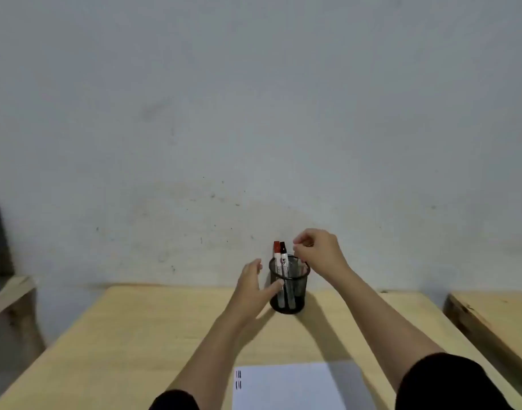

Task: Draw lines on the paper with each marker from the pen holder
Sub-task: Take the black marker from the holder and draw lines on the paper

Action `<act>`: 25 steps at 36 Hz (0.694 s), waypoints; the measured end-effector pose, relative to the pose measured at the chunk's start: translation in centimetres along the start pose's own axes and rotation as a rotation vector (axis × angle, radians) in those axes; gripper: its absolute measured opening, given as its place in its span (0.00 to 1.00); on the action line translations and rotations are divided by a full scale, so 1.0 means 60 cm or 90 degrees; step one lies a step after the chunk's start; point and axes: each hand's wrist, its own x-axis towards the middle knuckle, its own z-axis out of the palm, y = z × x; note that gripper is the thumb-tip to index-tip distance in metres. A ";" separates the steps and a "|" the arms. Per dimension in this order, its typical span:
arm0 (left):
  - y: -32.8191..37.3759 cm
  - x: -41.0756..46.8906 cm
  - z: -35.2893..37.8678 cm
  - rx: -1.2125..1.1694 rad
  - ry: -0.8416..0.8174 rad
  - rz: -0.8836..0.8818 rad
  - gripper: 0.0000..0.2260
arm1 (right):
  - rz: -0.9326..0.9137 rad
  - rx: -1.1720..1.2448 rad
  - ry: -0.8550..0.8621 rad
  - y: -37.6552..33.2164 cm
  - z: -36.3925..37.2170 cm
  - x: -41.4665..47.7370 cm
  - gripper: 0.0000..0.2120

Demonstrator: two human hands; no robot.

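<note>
At the far edge of the table (165,335), the left hand (251,287) rests open against the mesh holder (292,294), steadying it. The right hand (316,250) hovers over the rim, fingers pinched, seemingly empty. A red marker (276,253) and a black marker (283,253) stand inside. The paper (286,386), nearest the person, bears short black strokes. Next move, judged: grip one cap and lift straight.

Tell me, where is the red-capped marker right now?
The red-capped marker stands in the mesh pen holder at the table's far edge, beside the black-capped marker.
</note>
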 end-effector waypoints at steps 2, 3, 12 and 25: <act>-0.001 -0.009 0.016 -0.051 -0.020 -0.052 0.36 | 0.019 -0.036 -0.030 0.015 0.019 -0.002 0.08; -0.007 -0.013 0.024 -0.082 -0.036 -0.058 0.37 | 0.030 -0.056 -0.046 0.026 0.030 -0.002 0.09; -0.029 0.015 0.058 -0.138 -0.027 -0.029 0.21 | 0.024 -0.185 -0.004 0.056 0.087 0.021 0.06; -0.057 0.025 0.062 -0.140 -0.017 -0.047 0.28 | 0.070 -0.149 -0.044 0.056 0.084 0.038 0.07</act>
